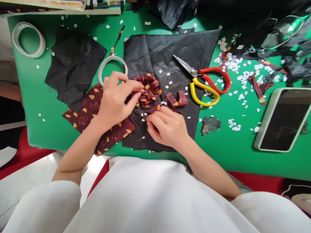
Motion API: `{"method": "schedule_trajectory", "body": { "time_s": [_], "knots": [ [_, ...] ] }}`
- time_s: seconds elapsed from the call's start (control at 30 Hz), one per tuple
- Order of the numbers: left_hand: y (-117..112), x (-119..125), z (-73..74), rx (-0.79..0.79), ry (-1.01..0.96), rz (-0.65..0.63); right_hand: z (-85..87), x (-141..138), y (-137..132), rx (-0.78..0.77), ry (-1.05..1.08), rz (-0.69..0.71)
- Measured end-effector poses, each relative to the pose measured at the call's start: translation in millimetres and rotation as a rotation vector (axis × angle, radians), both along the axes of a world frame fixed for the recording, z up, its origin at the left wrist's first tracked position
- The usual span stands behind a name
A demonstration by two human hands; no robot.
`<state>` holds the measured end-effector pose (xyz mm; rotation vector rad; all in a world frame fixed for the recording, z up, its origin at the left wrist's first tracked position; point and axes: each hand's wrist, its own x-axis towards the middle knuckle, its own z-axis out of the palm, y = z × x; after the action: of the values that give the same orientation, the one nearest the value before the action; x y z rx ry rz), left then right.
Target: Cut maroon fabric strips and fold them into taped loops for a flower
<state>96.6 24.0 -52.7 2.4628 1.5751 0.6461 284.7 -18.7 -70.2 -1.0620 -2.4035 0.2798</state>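
A rosette of folded maroon patterned fabric strips [150,89] lies on a crumpled black sheet [165,55]. My left hand [116,98] pinches the rosette's left edge with curled fingers. Just below it, my right hand [167,126] is closed on one folded maroon fabric piece [155,108] that sticks out from its fingertips. Two loose folded maroon pieces [177,98] rest to the right of the rosette. A flat piece of the same maroon fabric [89,110] lies under my left wrist.
Red-and-yellow scissors [206,84] lie right of the rosette. Two tape rings [28,38] [112,61], another black sheet [75,64], a phone [283,119], a glittery scrap [211,125] and white paper bits sit on the green table [39,106]. Black scraps crowd the far right.
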Motion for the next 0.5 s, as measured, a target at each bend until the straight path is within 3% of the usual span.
{"method": "schedule_trajectory", "body": {
  "time_s": [0.27, 0.5],
  "knots": [
    [0.4, -0.9, -2.5, -0.056, 0.043, -0.103, 0.3, -0.7, -0.6, -0.003, -0.009, -0.005],
    [1.4, 0.9, 0.9, 0.103, -0.083, 0.088, 6.0, 3.9, 3.1, 0.036, 0.033, -0.059]
  ]
}}
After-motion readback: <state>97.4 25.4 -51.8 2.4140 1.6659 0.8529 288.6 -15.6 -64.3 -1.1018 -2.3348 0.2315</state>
